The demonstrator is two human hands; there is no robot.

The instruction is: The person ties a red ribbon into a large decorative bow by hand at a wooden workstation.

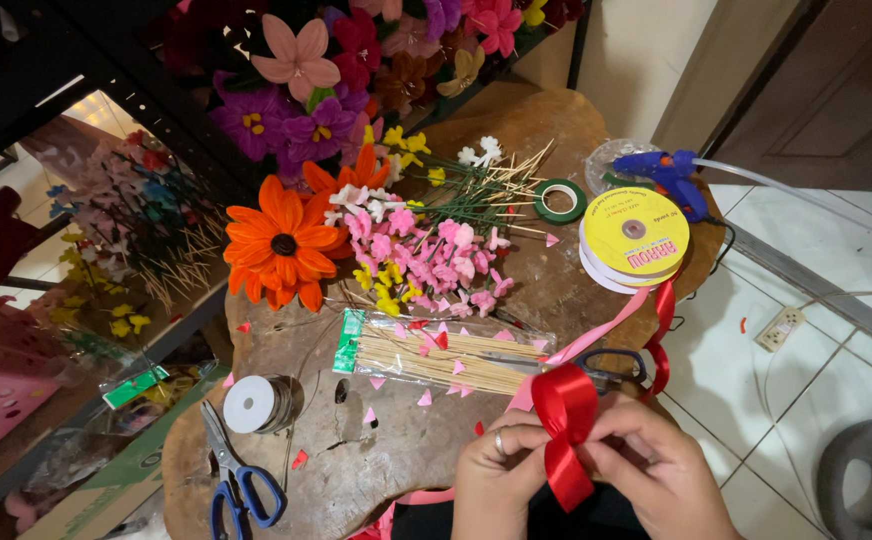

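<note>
Both of my hands pinch a looped red satin ribbon at the table's near edge. My left hand, with a ring on one finger, grips the ribbon's left side. My right hand holds the right side, fingers closed on it. The ribbon's tail runs up to the right toward a stack of ribbon spools with a yellow label. A pink ribbon strip lies beside it. Black-handled scissors lie just beyond my hands.
On the rough wooden table lie a clear pack of wooden sticks, a wire spool, blue-handled scissors, green floral tape, a blue glue gun, orange fabric flowers and small pink flowers. Shelves stand left.
</note>
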